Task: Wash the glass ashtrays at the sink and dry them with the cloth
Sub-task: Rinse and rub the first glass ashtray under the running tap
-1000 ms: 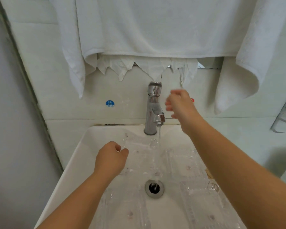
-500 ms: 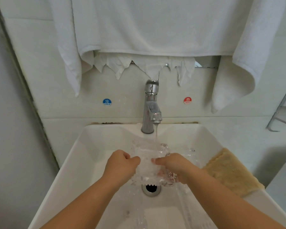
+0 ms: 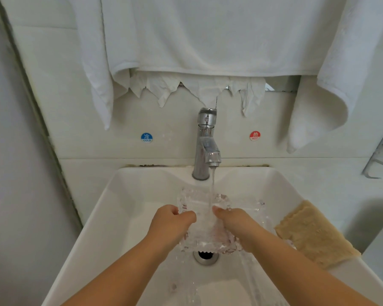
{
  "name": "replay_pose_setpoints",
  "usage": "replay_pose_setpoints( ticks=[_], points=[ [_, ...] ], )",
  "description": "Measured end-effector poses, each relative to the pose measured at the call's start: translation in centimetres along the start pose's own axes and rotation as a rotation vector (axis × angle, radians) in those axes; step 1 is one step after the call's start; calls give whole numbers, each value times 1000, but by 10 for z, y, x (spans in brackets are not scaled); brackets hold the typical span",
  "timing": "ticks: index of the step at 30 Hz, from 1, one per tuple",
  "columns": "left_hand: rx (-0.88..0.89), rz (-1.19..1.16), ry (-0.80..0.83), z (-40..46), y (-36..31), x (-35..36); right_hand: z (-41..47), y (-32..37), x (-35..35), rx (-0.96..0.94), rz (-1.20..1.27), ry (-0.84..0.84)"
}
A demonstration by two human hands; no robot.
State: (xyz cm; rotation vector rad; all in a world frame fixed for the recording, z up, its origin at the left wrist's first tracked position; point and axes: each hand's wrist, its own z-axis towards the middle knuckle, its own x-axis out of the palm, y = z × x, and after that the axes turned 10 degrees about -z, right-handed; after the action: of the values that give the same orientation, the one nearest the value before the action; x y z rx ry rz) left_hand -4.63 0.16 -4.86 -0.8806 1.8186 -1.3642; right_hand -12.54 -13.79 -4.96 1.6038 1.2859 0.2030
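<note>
A: What is everything made of?

B: The ashtray [image 3: 202,219] is clear glass, squarish, with a knobbly cut rim that catches the light. It sits at the middle of the frame, held above the drain [image 3: 206,257] and under the thin stream of water [image 3: 212,186] from the chrome faucet [image 3: 206,144]. The sink [image 3: 124,208] is smooth white ceramic, a deep rectangle with rounded corners.

A: And the arms?

B: Both forearms come up from the bottom edge and angle inward, meeting over the basin. The left hand [image 3: 170,226] grips the ashtray's left side, fingers curled around the edge and thumb laid over the top. The right hand [image 3: 234,226] grips the right side the same way, fingers wrapped under the glass, knuckles up.

A: Other glass?

B: More clear pieces lie in the basin, low in the frame and to the right, but they are too blurred by water to make out.

A: The cloth?

B: A tan, nubbly cloth [image 3: 316,235] is draped over the sink's right rim. A white terry towel [image 3: 208,34] hangs across the top of the frame, with torn paper beneath it. Blue and red round stickers flank the faucet.
</note>
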Motion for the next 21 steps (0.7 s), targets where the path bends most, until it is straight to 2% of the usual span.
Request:
replay_pose_setpoints(
  ticks=[4, 8, 15, 21],
  points=[
    [-72, -83, 51, 0, -3, 0, 2, 0, 1, 34, -24, -28],
    [-175, -145, 92, -3, -5, 1, 1, -3, 6, -31, 45, 99],
    [-127, -136, 58, -3, -4, 8, 8, -3, 5, 21, -3, -41],
    [-94, -124, 9, -6, -10, 4, 9, -5, 9, -20, 53, 81]
  ],
)
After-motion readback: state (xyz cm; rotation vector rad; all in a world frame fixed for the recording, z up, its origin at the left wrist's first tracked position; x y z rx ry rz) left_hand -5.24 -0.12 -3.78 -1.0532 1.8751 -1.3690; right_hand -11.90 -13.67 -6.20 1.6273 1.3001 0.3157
